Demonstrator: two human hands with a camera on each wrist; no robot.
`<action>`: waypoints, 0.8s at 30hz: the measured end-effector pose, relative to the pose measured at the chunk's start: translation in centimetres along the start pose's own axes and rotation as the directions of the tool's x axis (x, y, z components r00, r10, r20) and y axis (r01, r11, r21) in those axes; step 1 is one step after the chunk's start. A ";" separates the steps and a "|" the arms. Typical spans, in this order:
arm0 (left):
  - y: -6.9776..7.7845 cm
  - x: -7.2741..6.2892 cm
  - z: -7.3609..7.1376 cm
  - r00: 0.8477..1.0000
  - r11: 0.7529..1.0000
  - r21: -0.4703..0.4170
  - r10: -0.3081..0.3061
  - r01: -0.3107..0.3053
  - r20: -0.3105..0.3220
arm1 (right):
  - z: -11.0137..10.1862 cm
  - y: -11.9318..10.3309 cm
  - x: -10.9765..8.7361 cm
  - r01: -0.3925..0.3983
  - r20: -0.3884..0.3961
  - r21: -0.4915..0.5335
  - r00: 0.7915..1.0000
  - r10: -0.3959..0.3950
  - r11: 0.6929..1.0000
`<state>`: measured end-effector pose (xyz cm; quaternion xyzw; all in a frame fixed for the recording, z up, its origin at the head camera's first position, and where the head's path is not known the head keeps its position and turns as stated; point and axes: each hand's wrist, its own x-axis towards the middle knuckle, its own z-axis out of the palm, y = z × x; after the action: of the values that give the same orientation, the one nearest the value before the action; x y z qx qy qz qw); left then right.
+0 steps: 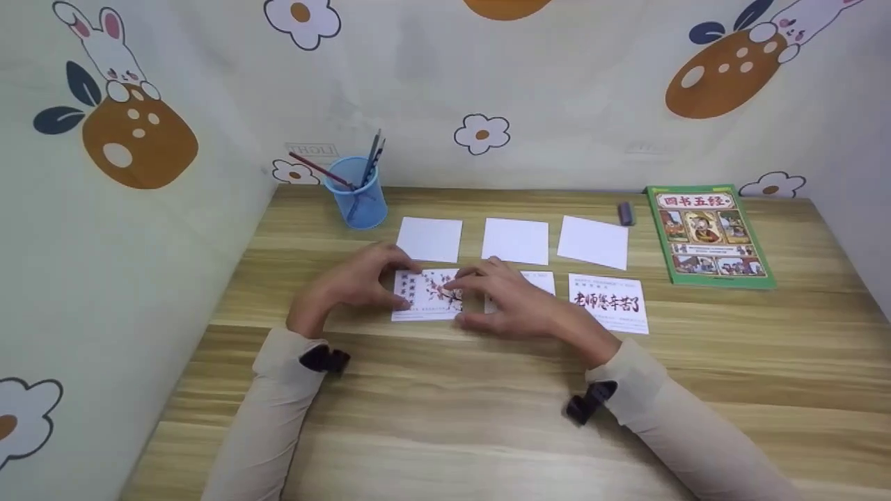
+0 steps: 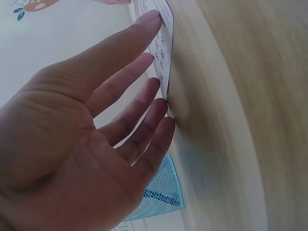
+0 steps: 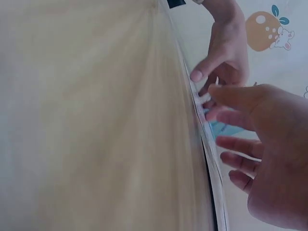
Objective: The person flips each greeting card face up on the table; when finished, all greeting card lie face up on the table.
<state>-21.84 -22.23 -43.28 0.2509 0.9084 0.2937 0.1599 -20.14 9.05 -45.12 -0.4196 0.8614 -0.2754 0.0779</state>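
Observation:
A white card (image 1: 428,296) with pink plum blossoms and a column of dark characters lies on the wooden table. My left hand (image 1: 356,277) is at its left end, thumb on the printed face and fingertips by the far edge; the left wrist view shows these fingers loosely extended along the card (image 2: 164,53). Over the card's right end hovers my right hand (image 1: 511,300), fingers spread apart and lightly bent. That hand partly covers a second printed card (image 1: 541,281). To its right lies a third card (image 1: 607,303) with large dark red characters.
Behind the printed cards lie three blank white cards (image 1: 429,240). A blue mesh pencil cup (image 1: 362,207) with several pencils stands at the back left. At the back right are a small dark eraser (image 1: 626,213) and a green-bordered book (image 1: 710,240). Patterned wall covering (image 1: 411,97) borders the table.

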 end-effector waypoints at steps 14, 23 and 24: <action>5.2 3.6 1.8 0.994 0.999 -0.014 0.047 -0.049 -0.103 | -8.2 10.4 -8.1 -0.249 -0.196 0.076 0.946 0.259 0.966; 10.7 10.0 5.0 0.989 0.987 0.067 0.148 -0.147 -0.002 | -9.9 13.1 -11.5 -0.380 -0.152 0.049 0.911 0.383 0.924; 11.3 10.7 5.4 0.988 0.986 0.069 0.152 -0.151 -0.002 | -10.0 13.1 -11.6 -0.387 -0.153 0.042 0.909 0.389 0.921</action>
<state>-24.18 -6.01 -42.04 0.3235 0.8968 0.2745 0.1253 -25.37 28.50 -45.01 -0.2167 0.9295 -0.2914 0.0648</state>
